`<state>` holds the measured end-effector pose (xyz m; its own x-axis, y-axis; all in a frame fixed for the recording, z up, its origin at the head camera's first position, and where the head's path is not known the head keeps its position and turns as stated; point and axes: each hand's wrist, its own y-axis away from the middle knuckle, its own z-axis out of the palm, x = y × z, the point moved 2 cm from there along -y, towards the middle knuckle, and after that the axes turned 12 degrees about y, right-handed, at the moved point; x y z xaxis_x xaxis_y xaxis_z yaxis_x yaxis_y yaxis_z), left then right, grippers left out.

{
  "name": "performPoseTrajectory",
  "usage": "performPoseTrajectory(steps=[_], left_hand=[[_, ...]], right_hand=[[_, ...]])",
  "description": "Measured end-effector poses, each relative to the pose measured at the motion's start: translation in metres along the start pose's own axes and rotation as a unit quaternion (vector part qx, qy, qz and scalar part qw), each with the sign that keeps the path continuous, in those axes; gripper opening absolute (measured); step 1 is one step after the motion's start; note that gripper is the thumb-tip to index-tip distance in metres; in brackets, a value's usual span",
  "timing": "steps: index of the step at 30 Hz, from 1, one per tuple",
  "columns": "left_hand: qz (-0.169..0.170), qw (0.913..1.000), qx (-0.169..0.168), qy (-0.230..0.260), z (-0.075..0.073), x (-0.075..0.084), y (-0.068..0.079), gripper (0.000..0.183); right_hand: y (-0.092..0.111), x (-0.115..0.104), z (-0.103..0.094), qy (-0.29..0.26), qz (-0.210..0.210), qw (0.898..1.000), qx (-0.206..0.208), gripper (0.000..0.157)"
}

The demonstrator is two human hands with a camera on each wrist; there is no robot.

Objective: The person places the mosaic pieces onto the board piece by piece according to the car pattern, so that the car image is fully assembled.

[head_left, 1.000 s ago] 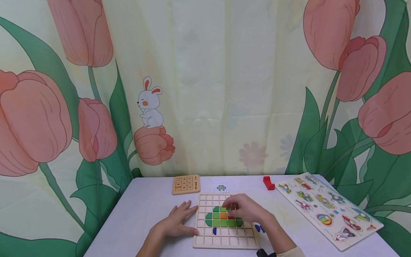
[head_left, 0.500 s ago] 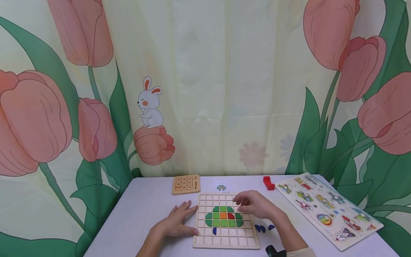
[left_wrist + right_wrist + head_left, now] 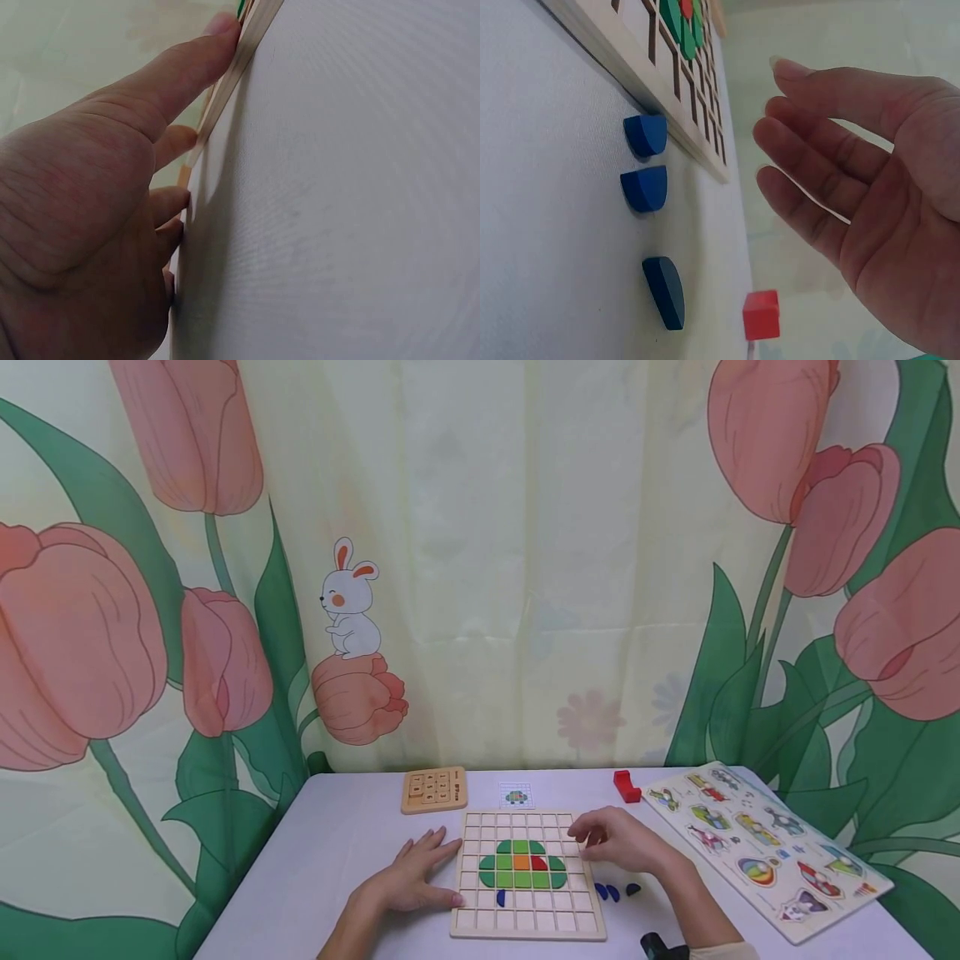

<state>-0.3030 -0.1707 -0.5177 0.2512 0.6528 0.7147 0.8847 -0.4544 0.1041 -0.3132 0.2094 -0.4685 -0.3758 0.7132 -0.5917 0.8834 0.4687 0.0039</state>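
A wooden grid board [image 3: 528, 922] lies on the table, with green, orange and red pieces forming a rounded shape in its middle cells. Among them is a red piece [image 3: 539, 863] right of the orange square [image 3: 521, 862]. One blue piece [image 3: 501, 898] sits in a lower cell. My left hand [image 3: 412, 877] rests at the board's left edge, its thumb touching the frame. Over the board's right edge hovers my right hand [image 3: 618, 841], fingers loosely bent and holding nothing, as the right wrist view shows. Several blue pieces [image 3: 645, 189] lie on the table right of the board.
Behind the board lies a small pattern card [image 3: 517, 796]. A wooden number puzzle [image 3: 434, 791] is at the back left and a red block [image 3: 627, 787] at the back right. A large picture puzzle board [image 3: 780, 852] covers the table's right side.
My right hand has drawn back to the right from the middle of the board, uncovering the red piece in its cell. My left hand has stayed at the board's left edge.
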Motion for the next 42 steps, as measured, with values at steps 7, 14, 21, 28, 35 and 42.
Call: performPoseTrajectory(steps=[7,14,21,28,35,42], left_hand=[[0.002,1.0000,0.002,-0.002,0.000,0.001,0.000,0.093],[0.003,1.0000,0.001,0.003,0.000,0.000,0.000,0.094],[-0.004,1.0000,0.000,0.001,0.001,-0.001,-0.002,0.094],[-0.005,1.0000,-0.001,-0.001,0.001,-0.002,-0.001,0.093],[-0.002,1.0000,0.001,0.001,0.001,-0.001,-0.001,0.093],[-0.002,1.0000,0.000,-0.001,0.001,-0.003,-0.002,0.093]], right_hand=[[0.003,0.006,-0.003,0.008,0.002,0.999,-0.031,0.026],[0.008,0.011,-0.005,0.009,0.022,0.999,-0.042,0.019],[0.011,0.016,-0.003,0.028,0.037,0.996,-0.077,0.018],[0.013,0.019,0.000,0.025,0.034,0.994,-0.098,0.017],[0.013,0.019,0.003,0.026,0.046,0.993,-0.102,0.017],[0.011,0.022,0.008,0.025,0.048,0.993,-0.106,0.017]])
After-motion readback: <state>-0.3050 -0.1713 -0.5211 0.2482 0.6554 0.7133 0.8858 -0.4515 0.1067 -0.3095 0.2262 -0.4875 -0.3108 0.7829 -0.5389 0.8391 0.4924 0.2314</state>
